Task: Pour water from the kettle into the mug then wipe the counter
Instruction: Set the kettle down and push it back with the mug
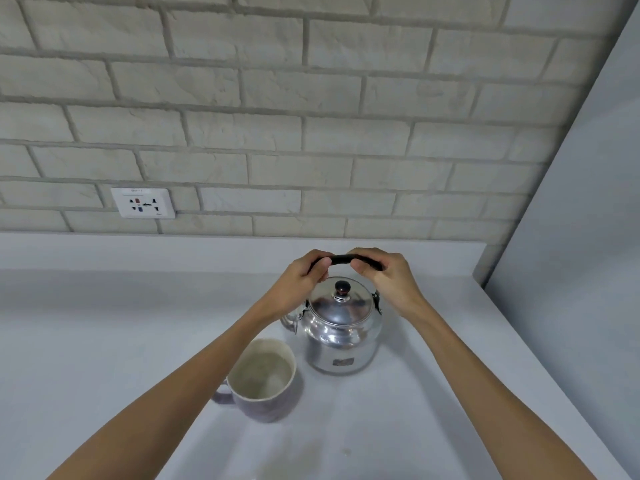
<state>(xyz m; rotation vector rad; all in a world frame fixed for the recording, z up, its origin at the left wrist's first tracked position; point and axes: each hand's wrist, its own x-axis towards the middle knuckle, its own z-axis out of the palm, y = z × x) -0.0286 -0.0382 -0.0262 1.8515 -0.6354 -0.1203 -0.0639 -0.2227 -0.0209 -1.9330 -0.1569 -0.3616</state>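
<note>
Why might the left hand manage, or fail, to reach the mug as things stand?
Probably yes: the mug stands open just under the left forearm, nothing between; but the left hand grips the kettle handle.

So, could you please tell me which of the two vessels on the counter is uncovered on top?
The pale ceramic mug, nearest the camera: its mouth is open. The shiny steel kettle behind it carries a lid.

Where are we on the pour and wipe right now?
Nothing looks finished. In hand: left hand and right hand both grip the black handle of the kettle, upright on the counter, lid on. The mug beside it looks empty. Left: pouring, then wiping; no cloth is in view.
</note>
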